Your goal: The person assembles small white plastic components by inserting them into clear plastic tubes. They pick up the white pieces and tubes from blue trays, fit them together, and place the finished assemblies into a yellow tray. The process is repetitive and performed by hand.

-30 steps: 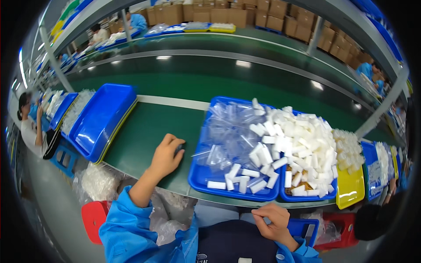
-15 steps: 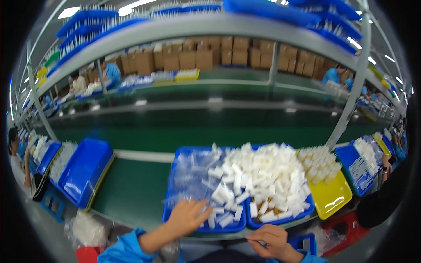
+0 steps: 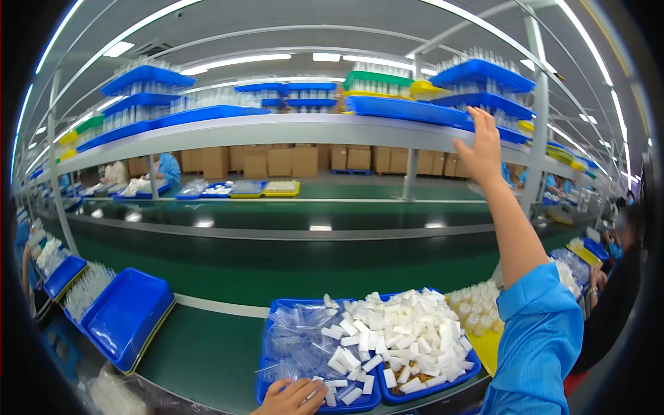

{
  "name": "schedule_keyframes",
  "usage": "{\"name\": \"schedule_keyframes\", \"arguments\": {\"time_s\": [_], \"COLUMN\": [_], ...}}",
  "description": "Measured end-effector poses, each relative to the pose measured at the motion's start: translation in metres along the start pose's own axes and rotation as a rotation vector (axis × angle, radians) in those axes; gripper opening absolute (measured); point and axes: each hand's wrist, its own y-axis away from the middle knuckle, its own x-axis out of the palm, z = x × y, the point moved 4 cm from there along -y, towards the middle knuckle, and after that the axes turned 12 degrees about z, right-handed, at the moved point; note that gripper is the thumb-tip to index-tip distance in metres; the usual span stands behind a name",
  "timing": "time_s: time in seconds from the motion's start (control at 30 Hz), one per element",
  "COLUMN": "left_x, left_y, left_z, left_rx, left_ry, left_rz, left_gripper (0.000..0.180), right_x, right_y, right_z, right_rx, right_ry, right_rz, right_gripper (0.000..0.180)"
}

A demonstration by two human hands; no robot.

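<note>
My right hand (image 3: pixel 482 146) is raised high with its fingers stretched out, in front of a shallow blue tray (image 3: pixel 404 109) on the overhead shelf. Whether it touches the tray I cannot tell. Low down, my left hand (image 3: pixel 296 397) lies with fingers apart at the near edge of a blue tray (image 3: pixel 271 349), beside some white blocks (image 3: pixel 351 395). Clear plastic tubes or sleeves (image 3: pixel 297 339) fill that tray's left part. The blue tray next to it (image 3: pixel 472 373) carries a heap of small white blocks (image 3: pixel 415 332), with a few brown pieces (image 3: pixel 413 369) showing among them.
A yellow tray (image 3: pixel 485 349) with whitish capped pieces (image 3: pixel 476 308) stands partly behind my right arm. At the left are an empty-looking blue tray (image 3: pixel 131 318) and upright clear tubes (image 3: pixel 88 292). Stacked blue trays (image 3: pixel 484 72) load the shelf (image 3: pixel 290 131). A person (image 3: pixel 615 290) works at the far right.
My right hand has risen from the table edge to the overhead shelf. My left hand has drawn back to the tray's near edge. The view has tilted up.
</note>
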Motion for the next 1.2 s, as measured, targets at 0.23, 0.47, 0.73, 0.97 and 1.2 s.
{"name": "schedule_keyframes", "arguments": {"time_s": [0.23,0.47,0.73,0.97,1.2], "left_x": [-0.108,-0.196,-0.210,-0.222,-0.283], "left_y": [-0.069,-0.166,-0.236,-0.218,-0.151], "left_z": [0.150,0.354,0.431,0.387,0.295], "left_rx": [-0.235,-0.481,-0.867,-0.641,-0.200], "left_ry": [-0.155,-0.356,-0.085,-0.676,-0.643], "left_rz": [-0.350,-0.489,-0.079,-0.288,-0.485], "left_gripper": [0.042,0.052,0.079,0.028,0.030], "right_x": [0.028,0.033,0.010,-0.015,-0.040], "right_y": [-0.013,-0.017,-0.001,0.025,0.053], "right_z": [-0.018,-0.015,-0.006,0.006,0.029], "right_rx": [0.142,0.115,-0.018,0.081,0.082], "right_ry": [-0.076,-0.169,-0.255,-0.339,-0.541], "right_rz": [0.125,0.212,0.207,0.226,0.272], "right_gripper": [0.065,0.062,0.073,0.058,0.047]}}
